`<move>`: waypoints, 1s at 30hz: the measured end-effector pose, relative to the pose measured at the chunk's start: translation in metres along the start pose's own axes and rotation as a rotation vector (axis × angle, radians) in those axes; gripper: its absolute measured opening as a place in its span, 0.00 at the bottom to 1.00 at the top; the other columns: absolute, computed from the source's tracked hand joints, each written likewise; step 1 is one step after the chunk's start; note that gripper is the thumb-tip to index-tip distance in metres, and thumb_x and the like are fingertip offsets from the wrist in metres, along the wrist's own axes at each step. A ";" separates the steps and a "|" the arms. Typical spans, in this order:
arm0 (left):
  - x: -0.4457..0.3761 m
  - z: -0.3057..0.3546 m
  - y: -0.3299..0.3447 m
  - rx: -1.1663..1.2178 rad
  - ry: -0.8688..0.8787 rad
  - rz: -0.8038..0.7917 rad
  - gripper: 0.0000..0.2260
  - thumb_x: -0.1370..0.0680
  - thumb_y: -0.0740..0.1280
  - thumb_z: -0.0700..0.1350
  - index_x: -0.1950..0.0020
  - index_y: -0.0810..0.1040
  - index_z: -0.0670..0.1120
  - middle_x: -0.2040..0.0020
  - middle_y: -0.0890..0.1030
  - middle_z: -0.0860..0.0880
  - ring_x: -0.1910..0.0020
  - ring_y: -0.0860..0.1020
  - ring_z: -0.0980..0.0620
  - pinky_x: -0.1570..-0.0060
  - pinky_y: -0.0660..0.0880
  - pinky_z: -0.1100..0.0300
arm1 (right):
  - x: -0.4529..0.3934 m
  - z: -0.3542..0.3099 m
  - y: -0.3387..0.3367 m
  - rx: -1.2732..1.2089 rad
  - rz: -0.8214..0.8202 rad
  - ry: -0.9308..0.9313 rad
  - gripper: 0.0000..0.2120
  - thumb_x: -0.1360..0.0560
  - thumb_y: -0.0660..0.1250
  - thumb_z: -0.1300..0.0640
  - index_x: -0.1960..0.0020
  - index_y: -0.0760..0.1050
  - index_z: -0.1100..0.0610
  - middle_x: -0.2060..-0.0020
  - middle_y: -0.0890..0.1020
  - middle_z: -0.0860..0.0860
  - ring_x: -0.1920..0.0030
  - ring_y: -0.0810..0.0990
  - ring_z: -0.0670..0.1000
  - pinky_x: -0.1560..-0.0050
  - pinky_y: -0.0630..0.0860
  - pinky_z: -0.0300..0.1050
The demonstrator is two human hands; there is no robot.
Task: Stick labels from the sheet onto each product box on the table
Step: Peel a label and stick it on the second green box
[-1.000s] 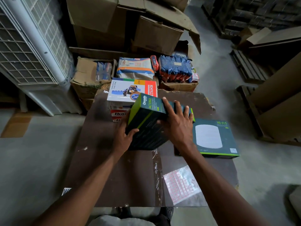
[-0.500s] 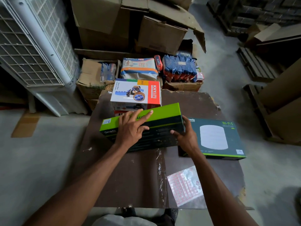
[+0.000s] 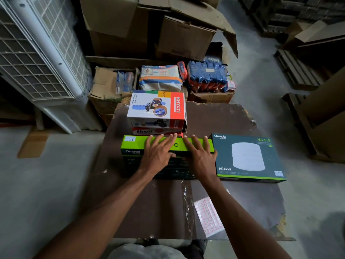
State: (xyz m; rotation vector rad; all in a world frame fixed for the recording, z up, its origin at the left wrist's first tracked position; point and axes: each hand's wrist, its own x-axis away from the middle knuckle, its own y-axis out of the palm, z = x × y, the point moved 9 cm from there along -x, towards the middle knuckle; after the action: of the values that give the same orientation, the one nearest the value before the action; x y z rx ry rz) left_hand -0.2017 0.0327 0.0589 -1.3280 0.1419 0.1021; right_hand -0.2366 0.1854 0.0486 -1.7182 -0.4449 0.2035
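Both hands lie flat on the green Omada box [image 3: 134, 144], the left hand [image 3: 158, 152] and the right hand [image 3: 200, 156] side by side with fingers straight and spread, pressing down rather than gripping; that box stands on edge on the table [image 3: 214, 116], its green face upward; just behind it sits the stacked Khyati box [image 3: 156, 107], just to its right lies the flat Wi-Fi 5 box [image 3: 248, 157], touching or nearly so; the label sheet [image 3: 209, 215] rests nearer the person, well apart from the green box; a small white sticker [image 3: 130, 139] already shows at its left end. To my eye the box is being settled; better to steady it with one palm, free the other for the sheet, and press any label on flat.
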 end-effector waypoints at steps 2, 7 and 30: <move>0.000 -0.006 0.000 0.006 0.019 -0.023 0.35 0.24 0.72 0.58 0.20 0.63 0.55 0.26 0.74 0.54 0.26 0.70 0.47 0.27 0.60 0.41 | 0.002 0.005 0.002 -0.002 0.006 0.015 0.35 0.18 0.65 0.45 0.18 0.49 0.35 0.17 0.56 0.46 0.17 0.47 0.62 0.29 0.59 0.78; 0.030 -0.069 -0.002 -0.137 -0.185 -0.023 0.36 0.24 0.64 0.68 0.19 0.54 0.64 0.18 0.58 0.55 0.19 0.56 0.38 0.31 0.37 0.25 | -0.001 -0.003 0.007 0.040 0.032 0.026 0.36 0.18 0.65 0.47 0.17 0.48 0.39 0.16 0.54 0.47 0.17 0.45 0.65 0.26 0.41 0.77; 0.111 -0.161 0.039 0.722 -0.654 -0.048 0.41 0.27 0.69 0.69 0.24 0.66 0.45 0.31 0.77 0.42 0.33 0.76 0.45 0.43 0.71 0.62 | -0.029 -0.099 0.005 -0.034 -0.038 -0.185 0.41 0.27 0.74 0.42 0.19 0.60 0.42 0.26 0.68 0.50 0.27 0.64 0.62 0.30 0.56 0.82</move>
State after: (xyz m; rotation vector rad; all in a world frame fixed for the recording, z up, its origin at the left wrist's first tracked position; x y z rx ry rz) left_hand -0.1055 -0.1149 -0.0337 -0.5298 -0.3809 0.3980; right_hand -0.2243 0.0833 0.0603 -1.7293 -0.6199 0.3305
